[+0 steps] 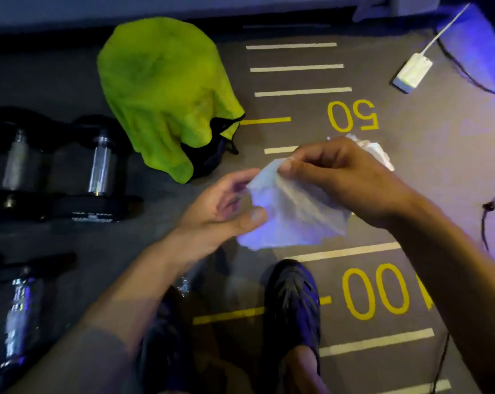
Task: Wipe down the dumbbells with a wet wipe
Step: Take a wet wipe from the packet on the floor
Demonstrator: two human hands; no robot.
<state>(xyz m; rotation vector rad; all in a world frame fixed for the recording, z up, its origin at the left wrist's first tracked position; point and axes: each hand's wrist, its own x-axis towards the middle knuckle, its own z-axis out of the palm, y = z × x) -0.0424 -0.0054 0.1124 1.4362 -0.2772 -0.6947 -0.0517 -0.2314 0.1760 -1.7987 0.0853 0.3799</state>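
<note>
Three dumbbells lie on the floor well off to the far side of the left hand [226,207]: the nearest dumbbell [100,166] with its chrome grip, a second dumbbell [14,163] beyond it, and a third dumbbell [20,317] closer to the person's body. Neither hand touches any of them.

Between the two hands hangs the wet wipe [292,211], half unfolded. The right hand [346,177] pinches its upper edge between thumb and forefinger, fingers curled. The left hand's thumb and fingertips appear to nip the opposite side, though blur makes that grasp less certain.

By the look of it, the wipe is limp, light and damp; it will cling to itself, so it likely spreads best pulled by opposite edges, then bunched into the palm for wiping. The dumbbells look heavy and rigid and should not roll readily on their flat-sided heads. Their chrome grips could turn slick once wet, so steadying a head with one hand while the other wraps the wipe round the bar seems sensible.

Just past the right knuckles lies a crumpled white wrapper or tissue [374,152].
</note>
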